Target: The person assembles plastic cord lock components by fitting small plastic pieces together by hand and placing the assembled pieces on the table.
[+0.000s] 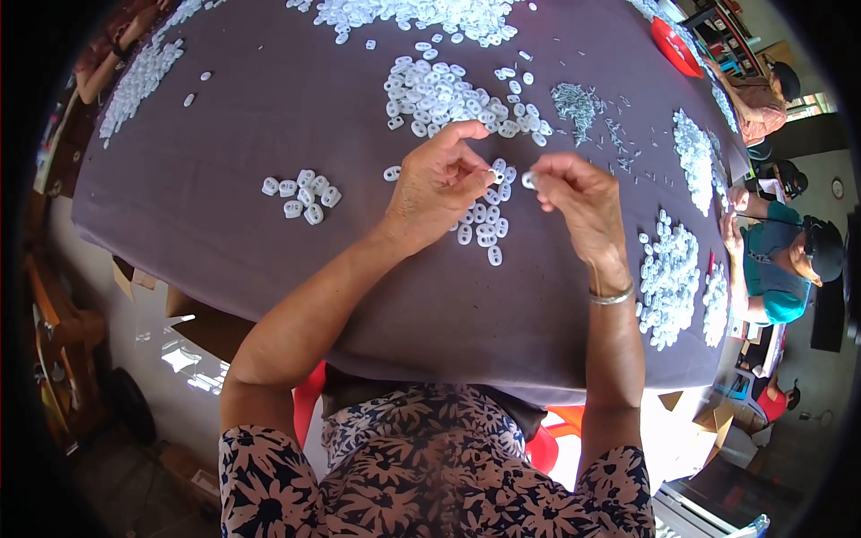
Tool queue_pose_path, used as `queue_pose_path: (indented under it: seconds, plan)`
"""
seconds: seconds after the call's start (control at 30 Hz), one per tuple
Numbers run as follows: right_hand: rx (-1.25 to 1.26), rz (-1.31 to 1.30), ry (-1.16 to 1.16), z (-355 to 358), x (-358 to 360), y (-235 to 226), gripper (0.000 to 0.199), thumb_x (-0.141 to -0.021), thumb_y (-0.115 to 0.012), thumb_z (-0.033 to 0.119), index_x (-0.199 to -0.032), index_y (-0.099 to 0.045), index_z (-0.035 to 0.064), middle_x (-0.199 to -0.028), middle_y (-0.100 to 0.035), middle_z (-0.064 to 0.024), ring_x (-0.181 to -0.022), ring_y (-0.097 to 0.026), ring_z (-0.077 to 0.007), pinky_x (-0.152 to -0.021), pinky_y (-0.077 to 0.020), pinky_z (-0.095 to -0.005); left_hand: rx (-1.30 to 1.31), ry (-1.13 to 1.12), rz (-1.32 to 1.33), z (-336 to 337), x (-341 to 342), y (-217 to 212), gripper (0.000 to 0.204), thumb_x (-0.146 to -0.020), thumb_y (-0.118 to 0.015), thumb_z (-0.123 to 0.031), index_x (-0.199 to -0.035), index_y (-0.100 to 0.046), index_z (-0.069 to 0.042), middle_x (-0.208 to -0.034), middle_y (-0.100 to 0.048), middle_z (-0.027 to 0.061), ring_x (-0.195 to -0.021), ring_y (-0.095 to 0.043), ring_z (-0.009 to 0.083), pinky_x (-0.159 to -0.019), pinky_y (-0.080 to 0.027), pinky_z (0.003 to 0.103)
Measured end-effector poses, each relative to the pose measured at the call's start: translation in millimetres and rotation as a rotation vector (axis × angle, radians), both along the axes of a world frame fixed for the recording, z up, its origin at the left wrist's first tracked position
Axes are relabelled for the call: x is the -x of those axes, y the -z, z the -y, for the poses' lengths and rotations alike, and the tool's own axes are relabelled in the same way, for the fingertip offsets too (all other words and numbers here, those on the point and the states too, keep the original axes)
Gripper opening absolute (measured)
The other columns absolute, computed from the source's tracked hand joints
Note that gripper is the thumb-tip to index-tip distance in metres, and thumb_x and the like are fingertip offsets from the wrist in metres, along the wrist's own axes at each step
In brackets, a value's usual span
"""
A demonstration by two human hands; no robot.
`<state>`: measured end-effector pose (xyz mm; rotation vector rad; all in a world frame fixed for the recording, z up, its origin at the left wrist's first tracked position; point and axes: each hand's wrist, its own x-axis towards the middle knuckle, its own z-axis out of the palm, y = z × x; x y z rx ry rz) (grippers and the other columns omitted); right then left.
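Note:
Over the middle of the cloth, my left hand (432, 186) is closed in a pinch, a small white two-holed plastic piece (496, 172) at its thumb and fingertips. Just to the right, my right hand (583, 199) pinches another small white plastic piece (529, 180) between thumb and forefinger. The two pieces are held apart. Beneath and between the hands lies a loose group of white two-holed pieces (486, 229), partly covered by the left hand. Beyond them spreads a bigger pile of the same pieces (435, 90). Small metal screws (577, 106) lie heaped beyond my right hand.
A dark cloth (359, 296) covers the table. Small separate clusters (305, 193) sit at left, with larger piles (668, 278) at right and at the far side. A red tray (675, 47) stands at the far right. Several other people sit around the table.

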<state>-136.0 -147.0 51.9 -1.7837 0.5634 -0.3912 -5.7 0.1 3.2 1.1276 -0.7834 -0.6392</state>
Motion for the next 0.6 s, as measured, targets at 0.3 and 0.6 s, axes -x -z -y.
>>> queue_pose_path:
  seconds: [0.3,0.6]
  plan:
    - [-0.303,0.420,0.137,-19,-30,31,0.002,-0.084,-0.064,0.003,-0.086,-0.065,0.0044,-0.077,-0.065,-0.0036,-0.062,-0.055,-0.0070,-0.056,-0.0444,-0.0207,-0.029,-0.006,0.006,2,-1,4,0.043,-0.085,-0.063,0.003,-0.123,-0.045,0.000,-0.081,-0.061,0.0024,-0.074,-0.057,0.0050,-0.062,-0.047,0.019]
    - [-0.261,0.412,0.085,-21,-30,35,0.004,-0.084,-0.063,-0.001,-0.086,-0.065,0.0016,-0.076,-0.064,-0.0038,-0.062,-0.055,-0.0073,-0.057,-0.0452,-0.0219,-0.061,0.002,0.011,3,-3,7,0.043,-0.084,-0.062,0.005,-0.123,-0.045,0.000,-0.081,-0.060,0.0024,-0.075,-0.056,0.0046,-0.064,-0.047,0.020]
